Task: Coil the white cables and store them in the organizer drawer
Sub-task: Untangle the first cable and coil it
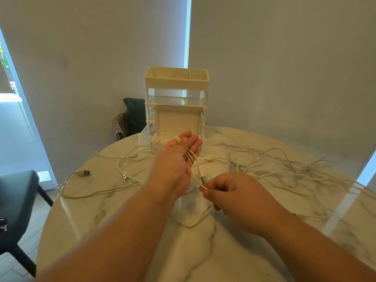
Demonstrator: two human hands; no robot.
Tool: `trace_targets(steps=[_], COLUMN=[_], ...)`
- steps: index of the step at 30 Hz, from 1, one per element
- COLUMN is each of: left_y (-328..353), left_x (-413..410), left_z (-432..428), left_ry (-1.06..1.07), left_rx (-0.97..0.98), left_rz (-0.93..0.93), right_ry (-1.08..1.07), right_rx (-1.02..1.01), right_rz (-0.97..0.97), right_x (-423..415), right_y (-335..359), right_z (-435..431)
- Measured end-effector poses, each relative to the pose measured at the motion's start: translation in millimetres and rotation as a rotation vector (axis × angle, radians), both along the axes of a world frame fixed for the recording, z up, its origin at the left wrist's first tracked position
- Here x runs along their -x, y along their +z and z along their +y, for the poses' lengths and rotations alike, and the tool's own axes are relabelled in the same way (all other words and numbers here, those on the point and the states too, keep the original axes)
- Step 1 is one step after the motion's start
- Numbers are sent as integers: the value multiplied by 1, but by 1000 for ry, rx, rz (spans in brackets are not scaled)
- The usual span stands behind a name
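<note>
White cable was half coiled on the left hand, held above the table in front of the organizer. Several loops were wound round the hand near the thumb, long axis along the palm, running from the far fingertips back toward the person. Left hand was flat, fingers straight, palm turned right. A connector plug hung off the loops, pointing down and toward the right hand. Right hand pinched the same cable just below the plug, fingers curled; the slack drooped from it onto the table.

Any writing on the plug was too small to read.

Organizer stood upright at the far table edge, cream tray on top, clear tiers under it. Its bottom drawer was pulled open. A small white box with its lid up sat in front of it.

Loose cables sprawled over the marble top on both sides; a USB plug lay left. A dark chair stood at the left.
</note>
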State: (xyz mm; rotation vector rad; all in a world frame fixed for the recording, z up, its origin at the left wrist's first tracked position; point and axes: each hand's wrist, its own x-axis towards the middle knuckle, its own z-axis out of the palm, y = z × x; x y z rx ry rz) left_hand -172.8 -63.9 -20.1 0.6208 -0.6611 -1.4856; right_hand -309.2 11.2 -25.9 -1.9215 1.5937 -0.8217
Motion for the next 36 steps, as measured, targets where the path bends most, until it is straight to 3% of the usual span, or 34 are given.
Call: trace_targets(steps=[6,9,11,16,26,31,34,36], left_y=[2,4,6,-4,0,0,3,2], left_x=[-2,-2,0,11,8,2,0,0], left_z=[-3,1,7,18,23,30,32,30], left_ry=[72,88,86,58,-135,-143,-241,-327], left_rx=[-151,-106,-2,362,343,706,821,786], left_rz=[113,73,-57,-685,-960,-1370,-1410,-1367], right_ry=[45,46,8,-60,-44,-119,-133,-137], right_rx=[37,90,171,377,507,522,522,529], right_rz=[32,66,75,183,237,201,193,189], right_x=[0,-1,1,5,7,18,23,25], right_y=[-1,-2,1,5,14,22,24,25], right_z=[1,1,0,-3,2,1,-1,-2])
